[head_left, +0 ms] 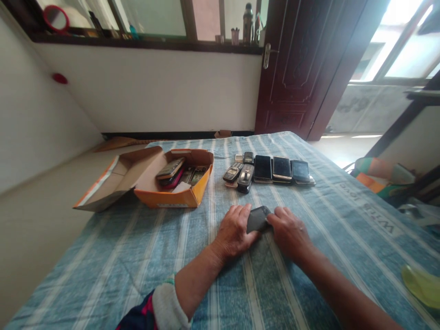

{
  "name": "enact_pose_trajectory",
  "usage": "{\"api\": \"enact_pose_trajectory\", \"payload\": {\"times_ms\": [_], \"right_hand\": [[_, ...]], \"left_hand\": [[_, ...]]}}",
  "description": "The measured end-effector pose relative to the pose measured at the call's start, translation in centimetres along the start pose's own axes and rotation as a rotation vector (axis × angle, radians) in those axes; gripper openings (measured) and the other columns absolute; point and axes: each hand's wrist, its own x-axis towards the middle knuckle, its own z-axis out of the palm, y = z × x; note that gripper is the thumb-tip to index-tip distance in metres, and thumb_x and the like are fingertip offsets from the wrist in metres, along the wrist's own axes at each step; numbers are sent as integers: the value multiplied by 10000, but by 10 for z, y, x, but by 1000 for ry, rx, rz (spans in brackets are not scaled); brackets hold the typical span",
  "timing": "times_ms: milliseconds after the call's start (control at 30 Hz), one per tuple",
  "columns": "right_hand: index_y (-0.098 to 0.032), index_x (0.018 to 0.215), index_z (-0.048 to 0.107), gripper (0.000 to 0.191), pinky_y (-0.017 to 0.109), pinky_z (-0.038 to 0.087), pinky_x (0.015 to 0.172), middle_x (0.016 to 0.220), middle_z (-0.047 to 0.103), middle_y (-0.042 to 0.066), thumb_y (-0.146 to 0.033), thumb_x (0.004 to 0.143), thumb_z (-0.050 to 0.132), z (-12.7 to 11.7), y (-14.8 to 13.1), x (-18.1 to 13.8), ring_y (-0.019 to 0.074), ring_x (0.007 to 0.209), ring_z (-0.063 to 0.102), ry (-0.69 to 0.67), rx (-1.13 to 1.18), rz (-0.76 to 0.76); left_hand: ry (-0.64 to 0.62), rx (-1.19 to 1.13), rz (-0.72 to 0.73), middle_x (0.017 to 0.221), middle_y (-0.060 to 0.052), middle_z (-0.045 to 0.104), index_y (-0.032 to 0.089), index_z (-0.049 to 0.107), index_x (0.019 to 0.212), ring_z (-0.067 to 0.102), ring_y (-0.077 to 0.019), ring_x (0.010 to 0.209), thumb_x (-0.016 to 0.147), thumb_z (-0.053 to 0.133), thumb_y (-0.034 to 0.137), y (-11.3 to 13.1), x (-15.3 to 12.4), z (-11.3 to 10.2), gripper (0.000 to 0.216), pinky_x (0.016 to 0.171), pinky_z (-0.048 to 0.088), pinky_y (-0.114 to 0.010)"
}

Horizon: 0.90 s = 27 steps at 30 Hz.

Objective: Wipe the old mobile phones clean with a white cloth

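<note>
A dark smartphone [257, 220] is held low over the striped cloth, between my two hands. My left hand [235, 230] is closed round its left side, thumb along the near edge. The curled fingers of my right hand [288, 231] pinch its upper right corner; the fingertips are partly hidden. Beyond my hands lie several other phones: keypad phones [245, 178] on the left, and touchscreen phones in a row, among them a black one [263, 167], a gold-edged one [282, 167] and a grey one [300, 170].
An open orange cardboard box [172, 199] holding more phones and loose parts stands to the left, its lid [118, 176] folded back. The blue striped cloth [137, 275] covers the surface. Something yellow-green and translucent [421, 284] lies at the right edge. Behind are a wall and a brown door [295, 68].
</note>
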Motion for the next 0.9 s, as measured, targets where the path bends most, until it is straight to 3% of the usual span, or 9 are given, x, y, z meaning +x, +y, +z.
{"api": "enact_pose_trajectory", "payload": {"times_ms": [133, 333, 633, 900], "right_hand": [[-199, 667, 597, 253, 286, 292, 560, 752, 571, 59, -14, 826, 528, 0, 0, -2, 197, 732, 497, 27, -18, 6], [-193, 685, 608, 221, 290, 306, 577, 762, 584, 53, -25, 822, 565, 4, -17, -4, 197, 733, 487, 50, 21, -51], [-175, 675, 617, 180, 313, 308, 573, 740, 589, 67, -74, 821, 590, 4, -53, -1, 205, 714, 487, 70, 87, -178], [-182, 688, 616, 230, 278, 295, 591, 760, 566, 47, -41, 844, 521, 3, -18, -3, 185, 748, 474, 49, 109, -89]], "left_hand": [[-25, -10, -14, 1104, -161, 631, 80, 505, 1261, 571, -315, 1033, 684, 728, 319, 2, 2, -2, 663, 931, 487, -486], [-186, -133, 26, 1245, -197, 567, 58, 419, 1339, 517, -345, 1147, 604, 748, 280, -4, 3, -16, 835, 1015, 424, -518], [-201, -293, 47, 1287, -172, 545, 81, 403, 1359, 497, -300, 1207, 664, 581, 132, -18, -1, -23, 719, 1069, 392, -478], [-273, -330, 36, 1309, -160, 542, 121, 429, 1350, 483, -312, 1234, 628, 719, 203, -17, 1, -32, 782, 1083, 374, -488]]}}
